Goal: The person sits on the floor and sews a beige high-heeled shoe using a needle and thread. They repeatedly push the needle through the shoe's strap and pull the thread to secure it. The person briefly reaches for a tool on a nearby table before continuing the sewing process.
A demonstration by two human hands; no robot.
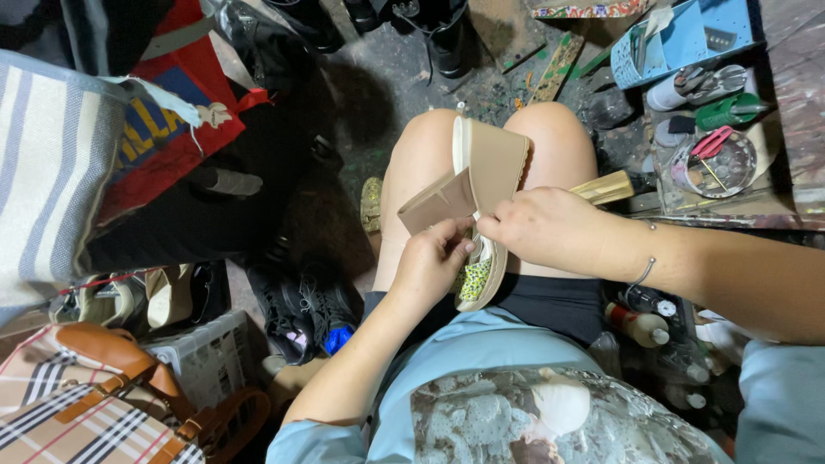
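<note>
A cramped, dim repair corner with a stained dark floor (378,77) crowded by bags and footwear sets the scene. Nearest the camera, the person sits with bare knees together, and a beige wedge sandal (490,198) lies along the lap, sole side turned up, its patterned toe end toward the body. The left hand (434,258) has its fingers pinched on the lower edge of a tan insole piece (438,204) that stands lifted off the sandal. The right hand (546,225) lies over the sandal's side, fingers closed on the same flap near the fold. The flap looks thin and bendable, likely to crease if pulled hard; the wedge body looks stiff and light, best steadied by its thick sides. Left of the knees lie black sneakers (301,301) and a plaid bag (77,404). Farther off, the bench (799,103) carries a round tin (713,163) and a blue box (687,39).
</note>
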